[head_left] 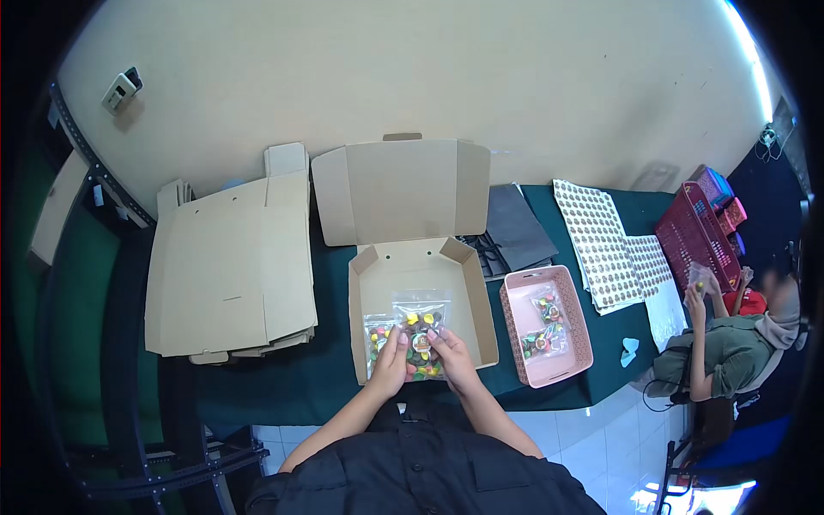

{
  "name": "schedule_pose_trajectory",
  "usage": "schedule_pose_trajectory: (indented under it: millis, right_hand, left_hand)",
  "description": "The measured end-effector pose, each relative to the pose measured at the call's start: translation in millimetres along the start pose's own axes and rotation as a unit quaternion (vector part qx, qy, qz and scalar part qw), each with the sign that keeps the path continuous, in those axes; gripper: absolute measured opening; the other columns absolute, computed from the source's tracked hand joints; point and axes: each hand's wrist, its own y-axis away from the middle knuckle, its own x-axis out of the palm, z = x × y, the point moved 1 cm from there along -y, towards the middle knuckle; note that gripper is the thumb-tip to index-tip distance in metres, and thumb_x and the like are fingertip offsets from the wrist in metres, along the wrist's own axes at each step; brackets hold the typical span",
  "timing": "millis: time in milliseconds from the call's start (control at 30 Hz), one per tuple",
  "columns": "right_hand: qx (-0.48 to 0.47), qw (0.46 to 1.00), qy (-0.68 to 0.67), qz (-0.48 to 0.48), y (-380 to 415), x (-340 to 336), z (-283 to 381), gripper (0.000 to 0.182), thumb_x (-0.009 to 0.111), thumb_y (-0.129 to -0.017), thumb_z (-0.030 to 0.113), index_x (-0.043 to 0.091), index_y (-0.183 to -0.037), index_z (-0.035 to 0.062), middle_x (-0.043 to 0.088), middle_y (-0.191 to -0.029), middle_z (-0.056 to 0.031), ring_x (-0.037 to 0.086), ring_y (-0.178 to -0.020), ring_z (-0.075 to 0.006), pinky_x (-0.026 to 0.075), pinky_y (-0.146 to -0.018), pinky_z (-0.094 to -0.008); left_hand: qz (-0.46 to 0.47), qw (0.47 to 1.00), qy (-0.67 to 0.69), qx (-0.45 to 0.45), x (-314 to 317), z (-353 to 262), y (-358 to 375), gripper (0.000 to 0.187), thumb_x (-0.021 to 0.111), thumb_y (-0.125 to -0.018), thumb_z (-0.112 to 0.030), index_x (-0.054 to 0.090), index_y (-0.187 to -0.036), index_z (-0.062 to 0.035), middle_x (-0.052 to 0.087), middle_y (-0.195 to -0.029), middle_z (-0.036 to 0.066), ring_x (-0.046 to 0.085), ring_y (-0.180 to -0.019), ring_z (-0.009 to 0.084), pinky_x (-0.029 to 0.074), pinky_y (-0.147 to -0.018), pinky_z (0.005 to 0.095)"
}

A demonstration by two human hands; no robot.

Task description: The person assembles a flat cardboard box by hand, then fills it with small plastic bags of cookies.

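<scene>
Both of my hands are closed on the sides of a clear zip bag of colourful candies point(419, 319) with a round label. My left hand point(390, 365) grips its left edge, and my right hand point(455, 359) grips its right edge. Under the bag stands an open cardboard box point(421, 273), its lid raised against the wall. A second candy bag point(374, 330) lies in the box at the left, partly behind the held bag and my left hand.
Flattened cardboard boxes point(227, 275) are stacked at left. To the right are a pink basket point(511, 335) with candy bags, dark paper bags point(519, 227), sticker sheets point(592, 240) and a maroon crate point(691, 236). At far right, a person point(730, 352) holds a small clear bag.
</scene>
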Motion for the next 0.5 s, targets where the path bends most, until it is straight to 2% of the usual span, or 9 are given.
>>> schedule_pose_trajectory:
  millis: [133, 200, 233, 300, 333, 400, 433, 500]
  right_hand:
    - [0.000, 0.999, 0.036, 0.011, 2, -1, 6, 0.020, 0.054, -0.090, 0.022, 0.055, -0.101, 0.0048, 0.056, -0.078, 0.0022, 0.045, -0.060, -0.0020, 0.037, -0.054, -0.0167]
    - [-0.016, 0.997, 0.071, 0.006, 3, 0, 7, 0.020, 0.054, -0.090, 0.022, 0.055, -0.100, 0.0049, 0.056, -0.077, 0.0023, 0.045, -0.059, -0.0019, 0.036, -0.053, -0.0165]
    - [-0.026, 0.998, 0.060, -0.016, 3, 1, 7, 0.019, 0.055, -0.090, 0.021, 0.056, -0.100, 0.0049, 0.056, -0.076, 0.0023, 0.045, -0.058, -0.0018, 0.036, -0.052, -0.0165]
    - [-0.036, 0.997, 0.048, -0.038, 5, 0, 5, 0.019, 0.055, -0.089, 0.021, 0.056, -0.099, 0.0050, 0.056, -0.076, 0.0023, 0.044, -0.057, -0.0017, 0.035, -0.050, -0.0166]
    - [-0.016, 0.998, 0.026, -0.056, 4, -3, 1, 0.020, 0.056, -0.089, 0.021, 0.055, -0.100, 0.0048, 0.056, -0.075, 0.0022, 0.044, -0.057, -0.0015, 0.034, -0.050, -0.0165]
    - [0.002, 0.997, 0.005, -0.073, 4, -5, -1, 0.020, 0.057, -0.088, 0.020, 0.055, -0.101, 0.0045, 0.056, -0.075, 0.0022, 0.044, -0.057, -0.0012, 0.034, -0.049, -0.0165]
    - [-0.011, 0.998, 0.041, -0.050, 4, -4, 0, 0.022, 0.056, -0.089, 0.021, 0.055, -0.103, 0.0042, 0.057, -0.077, 0.0019, 0.044, -0.057, -0.0010, 0.034, -0.049, -0.0163]
    - [-0.025, 0.996, 0.077, -0.028, 5, -2, 1, 0.024, 0.054, -0.090, 0.022, 0.055, -0.105, 0.0038, 0.058, -0.078, 0.0016, 0.044, -0.057, -0.0009, 0.034, -0.049, -0.0161]
  left_hand:
    - [0.014, 1.000, 0.017, -0.006, 1, -5, 1, 0.040, 0.042, -0.094, -0.031, 0.035, -0.126, -0.0077, 0.056, -0.092, 0.009, 0.047, -0.051, 0.0045, 0.041, -0.043, 0.0188]
    - [0.091, 0.991, -0.055, 0.086, 4, 1, -4, 0.049, 0.049, -0.092, -0.026, 0.026, -0.131, -0.0075, 0.053, -0.096, 0.006, 0.048, -0.056, 0.0055, 0.042, -0.047, 0.0185]
    - [0.091, 0.991, -0.054, 0.086, 4, 6, -7, 0.049, 0.049, -0.092, -0.026, 0.026, -0.131, -0.0075, 0.053, -0.096, 0.006, 0.048, -0.056, 0.0055, 0.042, -0.047, 0.0185]
    - [0.096, 0.977, -0.098, 0.160, 3, 14, -11, 0.049, 0.054, -0.090, -0.020, 0.027, -0.129, -0.0060, 0.054, -0.100, 0.008, 0.049, -0.060, 0.0056, 0.042, -0.048, 0.0185]
    - [0.096, 0.977, -0.098, 0.161, 3, 15, -10, 0.049, 0.054, -0.090, -0.020, 0.027, -0.129, -0.0060, 0.054, -0.100, 0.008, 0.049, -0.060, 0.0056, 0.042, -0.048, 0.0185]
    - [0.109, 0.975, -0.109, 0.158, 4, 15, -10, 0.048, 0.055, -0.089, -0.019, 0.029, -0.126, -0.0041, 0.053, -0.108, 0.011, 0.054, -0.073, 0.0077, 0.043, -0.050, 0.0176]
    - [0.109, 0.975, -0.110, 0.160, 6, 17, -10, 0.048, 0.055, -0.089, -0.019, 0.029, -0.126, -0.0041, 0.053, -0.108, 0.011, 0.054, -0.073, 0.0077, 0.043, -0.050, 0.0176]
    - [0.079, 0.983, -0.052, 0.157, 9, 25, -10, 0.049, 0.055, -0.088, -0.016, 0.028, -0.126, -0.0024, 0.050, -0.116, 0.014, 0.054, -0.094, 0.0138, 0.047, -0.065, 0.0222]
